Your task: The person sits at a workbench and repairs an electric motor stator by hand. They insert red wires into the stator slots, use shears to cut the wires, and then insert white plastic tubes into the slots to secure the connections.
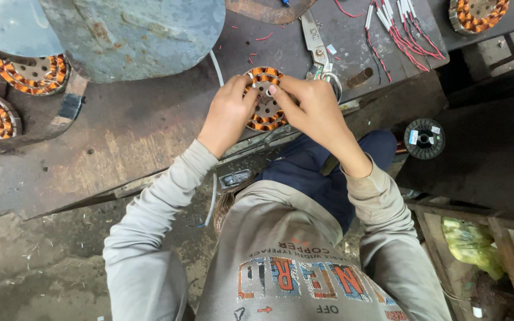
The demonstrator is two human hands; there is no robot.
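Both my hands sit on the wound stator (265,101) at the near edge of the workbench (126,137) — the disc lies flat between them.

My left hand (228,114) grips the stator's left rim, fingers curled onto the copper coils; my right hand (310,107) comes in from the right side, thumb and forefinger pinched together over the top windings, on what I cannot tell; the round stator has no long axis, and both hands touch it equally; pliers (315,44) lie just beyond the right hand, red-and-white wire leads (400,30) farther off, more wound stators (7,89) well apart to the left.
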